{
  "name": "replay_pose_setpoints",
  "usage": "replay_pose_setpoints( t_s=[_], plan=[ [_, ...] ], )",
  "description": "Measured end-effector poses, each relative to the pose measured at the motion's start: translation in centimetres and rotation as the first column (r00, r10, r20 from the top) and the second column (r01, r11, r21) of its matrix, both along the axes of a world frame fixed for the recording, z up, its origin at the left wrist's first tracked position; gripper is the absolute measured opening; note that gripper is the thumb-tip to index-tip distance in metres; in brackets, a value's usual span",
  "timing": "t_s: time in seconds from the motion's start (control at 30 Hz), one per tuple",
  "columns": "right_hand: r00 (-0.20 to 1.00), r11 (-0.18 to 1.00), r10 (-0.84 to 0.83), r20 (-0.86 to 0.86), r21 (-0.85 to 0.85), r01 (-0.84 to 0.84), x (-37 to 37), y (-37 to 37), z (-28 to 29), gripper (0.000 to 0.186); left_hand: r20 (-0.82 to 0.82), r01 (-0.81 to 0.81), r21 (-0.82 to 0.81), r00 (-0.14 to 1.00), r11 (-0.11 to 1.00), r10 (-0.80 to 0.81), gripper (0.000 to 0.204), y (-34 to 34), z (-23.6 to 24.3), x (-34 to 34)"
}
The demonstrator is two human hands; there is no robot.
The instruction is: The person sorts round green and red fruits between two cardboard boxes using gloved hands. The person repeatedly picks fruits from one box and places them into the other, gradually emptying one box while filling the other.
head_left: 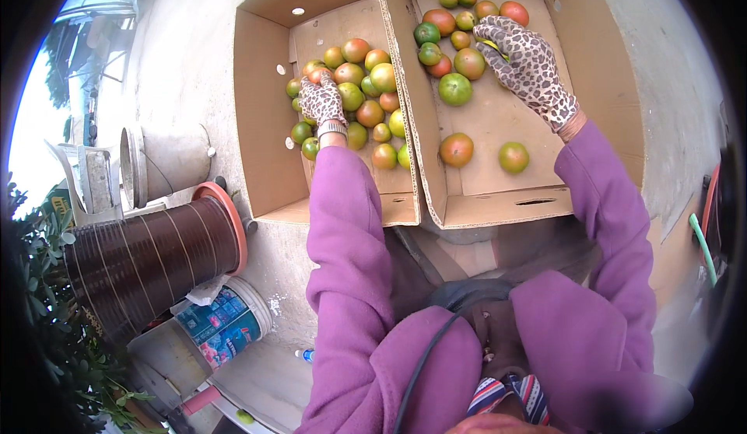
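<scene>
Two cardboard boxes stand side by side, a left box (268, 123) and a right box (599, 68), both holding green-to-red tomatoes. My left hand (322, 101), in a leopard-print glove, is among the heap in the left box, its fingers curled on a reddish tomato (317, 74). In the right box my right hand (527, 64), gloved alike, closes round a yellow-green tomato (492, 46) mostly hidden by the fingers. Close to that hand lie an orange-green tomato (469, 63) and a green tomato (455, 89). Two others, an orange one (457, 149) and a greenish one (513, 157), lie apart nearer me.
To the left are a white bucket (175, 163), a large brown ribbed pot (156, 255) with an orange rim, and a blue-labelled pail (226, 321). Leafy plants (50, 302) border the far left. A green hose-like piece (703, 247) shows at the right.
</scene>
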State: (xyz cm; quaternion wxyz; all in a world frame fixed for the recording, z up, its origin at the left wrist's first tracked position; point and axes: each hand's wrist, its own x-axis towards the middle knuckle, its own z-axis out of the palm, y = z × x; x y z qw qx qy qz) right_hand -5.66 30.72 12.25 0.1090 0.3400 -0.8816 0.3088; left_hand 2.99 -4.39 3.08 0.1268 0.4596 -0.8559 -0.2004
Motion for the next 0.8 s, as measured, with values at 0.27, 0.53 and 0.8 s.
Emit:
replay_pose_setpoints(
  t_s=[0.27,0.53,0.8],
  plan=[
    [0.966,0.874,-0.241,0.093,0.454,0.174,-3.8,3.5,-4.0,0.031,-0.158,0.056,-0.133,0.984,0.989,-0.077,0.058,0.7,3.0,-1.5],
    [0.981,0.807,-0.133,0.142,0.59,0.024,-1.3,1.9,-9.7,0.037,-0.525,0.51,-0.397,0.556,0.764,-0.644,0.042,14.0,12.4,-2.6],
    [0.965,0.797,-0.245,0.093,0.587,0.146,-1.2,2.0,-9.3,0.059,-0.341,0.787,-0.37,0.379,0.494,-0.86,0.048,18.0,10.8,-2.5]
  ],
)
